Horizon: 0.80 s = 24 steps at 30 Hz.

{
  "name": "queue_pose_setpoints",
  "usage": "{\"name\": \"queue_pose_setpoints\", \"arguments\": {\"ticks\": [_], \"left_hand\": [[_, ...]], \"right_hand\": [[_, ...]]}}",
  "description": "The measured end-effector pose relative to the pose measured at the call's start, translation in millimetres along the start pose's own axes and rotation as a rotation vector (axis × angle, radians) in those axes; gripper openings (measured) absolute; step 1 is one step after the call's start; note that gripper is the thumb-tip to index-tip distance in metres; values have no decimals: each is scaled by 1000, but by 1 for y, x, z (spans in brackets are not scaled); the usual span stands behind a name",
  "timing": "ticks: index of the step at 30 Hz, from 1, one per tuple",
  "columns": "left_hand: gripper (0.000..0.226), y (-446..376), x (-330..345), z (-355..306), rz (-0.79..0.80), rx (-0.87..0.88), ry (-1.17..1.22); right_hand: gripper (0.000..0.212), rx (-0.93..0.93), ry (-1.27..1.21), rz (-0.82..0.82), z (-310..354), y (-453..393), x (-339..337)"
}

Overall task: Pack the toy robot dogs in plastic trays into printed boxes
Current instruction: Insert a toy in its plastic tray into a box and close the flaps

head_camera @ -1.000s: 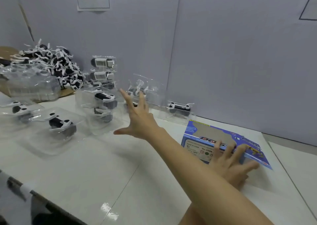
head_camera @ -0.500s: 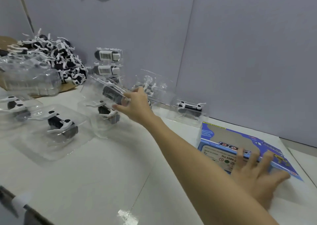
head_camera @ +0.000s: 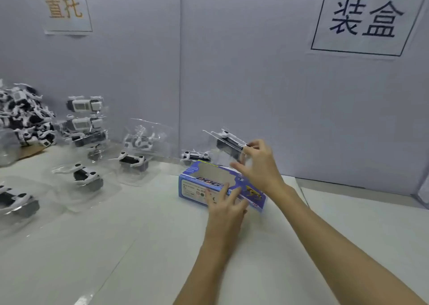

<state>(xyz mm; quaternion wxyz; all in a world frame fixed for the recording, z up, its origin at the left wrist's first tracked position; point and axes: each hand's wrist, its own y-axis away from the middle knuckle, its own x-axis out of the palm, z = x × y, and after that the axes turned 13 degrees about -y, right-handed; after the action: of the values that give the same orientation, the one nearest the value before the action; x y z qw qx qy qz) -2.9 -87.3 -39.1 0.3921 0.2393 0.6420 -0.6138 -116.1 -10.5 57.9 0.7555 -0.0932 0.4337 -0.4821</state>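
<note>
Since the earlier frames the right hand (head_camera: 260, 167) had come back from the trays at the left and now held a trayed toy dog (head_camera: 228, 143) tilted in the air above the far right end of the printed box (head_camera: 199, 186), fingers and thumb pinching the clear tray's near edge. The dog showed black with white legs under the transparent plastic. The left hand (head_camera: 226, 208) rested with loosely spread fingers on the box's near side, gripping nothing. The blue box lay flat on the white table (head_camera: 116, 246), its window facing up. Further trayed dogs (head_camera: 87, 177) sat to the left, with a loose pile of dogs (head_camera: 25, 121) against the wall.
</note>
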Motion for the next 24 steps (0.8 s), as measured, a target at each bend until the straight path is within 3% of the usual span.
{"name": "queue_pose_setpoints", "arguments": {"ticks": [3,8,13,19,24], "left_hand": [[36,3,3,1,-97,-22,18],[41,-1,4,1,-279,-131,202],[47,-3,9,9,-337,-254,389],[53,-7,14,16,-345,-278,440],[59,-3,13,14,-287,-217,452]], "right_hand": [[29,132,36,-116,-43,24,-50],[26,299,-22,-157,-86,88,-79],[23,293,-176,-300,-92,127,-84],[24,235,-305,-167,-90,139,-93],[23,135,-230,43,-90,142,-76]]}}
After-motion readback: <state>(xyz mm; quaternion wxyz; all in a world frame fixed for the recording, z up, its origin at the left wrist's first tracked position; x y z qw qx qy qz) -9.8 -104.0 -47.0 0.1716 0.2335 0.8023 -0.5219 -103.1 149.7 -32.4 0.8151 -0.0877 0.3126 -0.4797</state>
